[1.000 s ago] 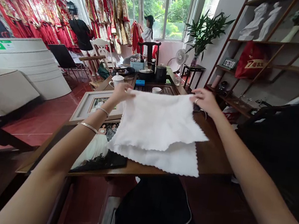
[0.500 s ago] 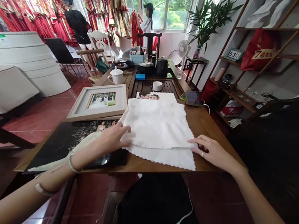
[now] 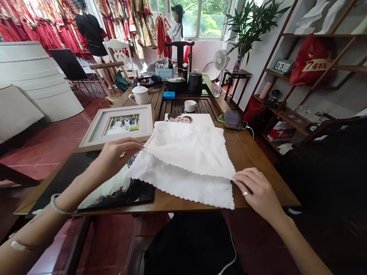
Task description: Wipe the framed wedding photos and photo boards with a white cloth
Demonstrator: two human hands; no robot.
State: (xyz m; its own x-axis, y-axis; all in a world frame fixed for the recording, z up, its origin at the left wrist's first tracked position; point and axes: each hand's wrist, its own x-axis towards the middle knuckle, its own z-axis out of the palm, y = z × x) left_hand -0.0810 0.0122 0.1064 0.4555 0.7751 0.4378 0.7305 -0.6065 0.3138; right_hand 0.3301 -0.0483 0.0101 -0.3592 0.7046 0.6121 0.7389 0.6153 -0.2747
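Note:
A white cloth with a scalloped edge lies folded over itself on the wooden table, its upper layer ending short of the lower one. My left hand pinches the left corner of the upper layer. At the opposite corner, my right hand, with a ring on one finger, pinches the same layer's edge. Under the left forearm is a dark photo print showing a white gown. Partly beneath the cloth's far side sits a white print with two faces on it.
A framed photo lies left of the cloth. Beyond are a lidded white mug, a small white cup, a blue box and a phone on a cable. Two people stand by garment racks.
My left hand has moved left and slightly up, now pinching the cloth's corner. The upper layer's front edge has shifted away, baring more of the lower layer. My right hand stays at its corner.

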